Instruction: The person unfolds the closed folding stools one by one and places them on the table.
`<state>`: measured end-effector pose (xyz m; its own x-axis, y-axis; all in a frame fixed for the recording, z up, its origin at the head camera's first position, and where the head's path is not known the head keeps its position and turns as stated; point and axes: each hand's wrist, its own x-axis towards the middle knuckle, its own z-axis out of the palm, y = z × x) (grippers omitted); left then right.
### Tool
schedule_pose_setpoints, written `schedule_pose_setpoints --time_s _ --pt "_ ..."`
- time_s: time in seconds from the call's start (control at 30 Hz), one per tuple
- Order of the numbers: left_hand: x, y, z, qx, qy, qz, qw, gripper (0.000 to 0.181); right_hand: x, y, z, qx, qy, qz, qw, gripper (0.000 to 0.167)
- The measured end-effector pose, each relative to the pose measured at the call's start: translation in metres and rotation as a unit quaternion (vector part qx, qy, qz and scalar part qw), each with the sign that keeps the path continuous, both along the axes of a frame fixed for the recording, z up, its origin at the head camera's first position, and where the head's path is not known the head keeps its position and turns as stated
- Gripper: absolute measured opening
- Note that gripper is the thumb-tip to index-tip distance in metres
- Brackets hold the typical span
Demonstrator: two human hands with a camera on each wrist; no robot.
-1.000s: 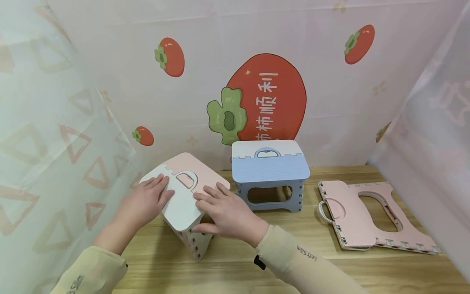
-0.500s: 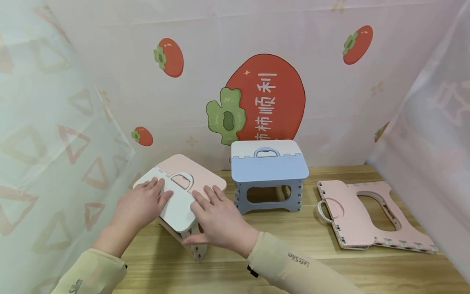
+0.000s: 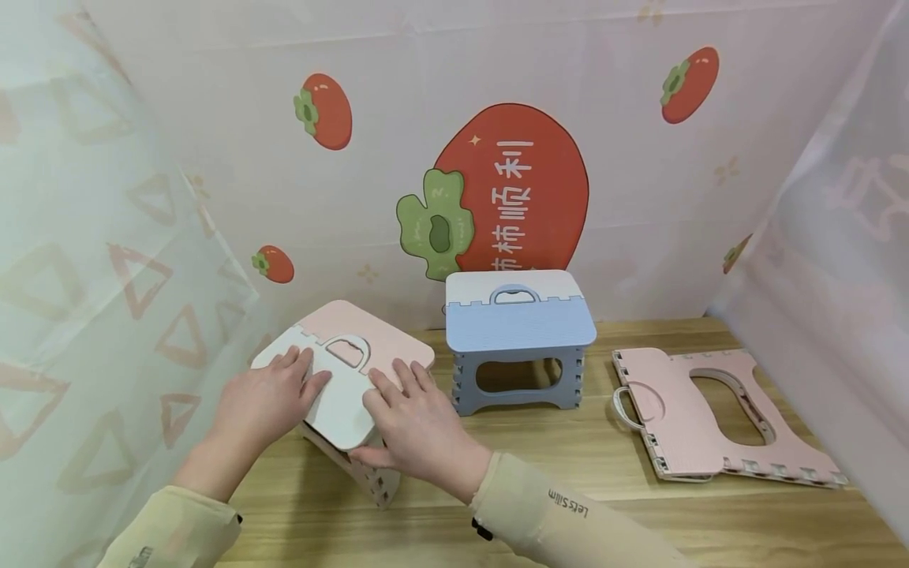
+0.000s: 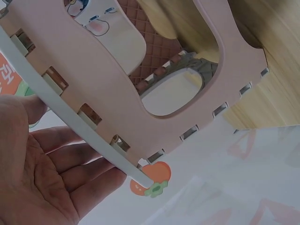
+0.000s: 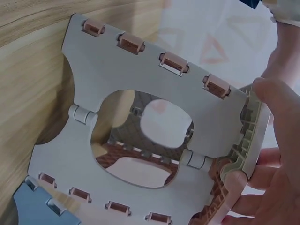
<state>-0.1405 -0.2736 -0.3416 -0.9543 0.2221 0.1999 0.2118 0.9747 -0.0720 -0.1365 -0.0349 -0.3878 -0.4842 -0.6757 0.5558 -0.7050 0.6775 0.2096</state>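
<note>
A pink and white folding stool stands unfolded on the wooden surface at the left, angled toward me. My left hand rests on the white part of its seat, fingers extended. On the seat's right side lies my right hand, fingers straight across the top, thumb along the near edge. The left wrist view shows the pink leg panel and my left palm facing the seat. In the right wrist view, the white hinged leg panel appears opened out beside my right hand.
A blue and white folding stool stands unfolded at the back middle. At the right, a pink stool lies folded flat with its carrying loop sticking out. A persimmon-print cloth hangs behind, with pale curtains on both sides.
The pink and white stool has shifted slightly left, with both hands on it. My right hand has moved left and its thumb has come up to the seat's near edge. The other stools stay put.
</note>
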Motion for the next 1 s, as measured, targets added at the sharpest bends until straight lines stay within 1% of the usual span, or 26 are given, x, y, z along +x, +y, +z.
schedule_pose_setpoints --time_s 0.17,0.33,0.43,0.57,0.63,0.73,1.0 --pt "0.002 -0.002 0.000 -0.001 0.011 -0.001 0.9999 0.054 -0.002 0.003 0.002 -0.002 -0.031 0.005 0.9995 0.065" --pt "0.005 -0.005 -0.001 -0.006 0.015 -0.006 0.9998 0.054 -0.007 0.008 0.004 0.006 -0.049 0.008 0.9987 0.064" --pt "0.006 -0.007 -0.001 -0.003 0.001 -0.008 1.0000 0.058 -0.011 0.011 0.005 0.006 -0.063 0.009 0.9980 0.062" --pt "0.007 -0.011 -0.002 0.023 -0.034 -0.014 0.9991 0.064 -0.016 0.014 0.007 0.008 -0.083 0.007 0.9965 0.060" --pt "0.008 -0.013 -0.002 0.037 -0.045 -0.021 0.9981 0.065 -0.019 0.016 0.007 0.011 -0.095 0.006 0.9954 0.059" --pt "0.008 -0.017 -0.003 0.041 -0.048 -0.033 0.9975 0.066 -0.023 0.018 0.008 0.012 -0.113 0.006 0.9935 0.058" --pt "0.011 -0.026 -0.003 0.016 -0.042 -0.061 0.9972 0.079 -0.030 0.021 0.009 0.017 -0.158 0.001 0.9873 0.054"
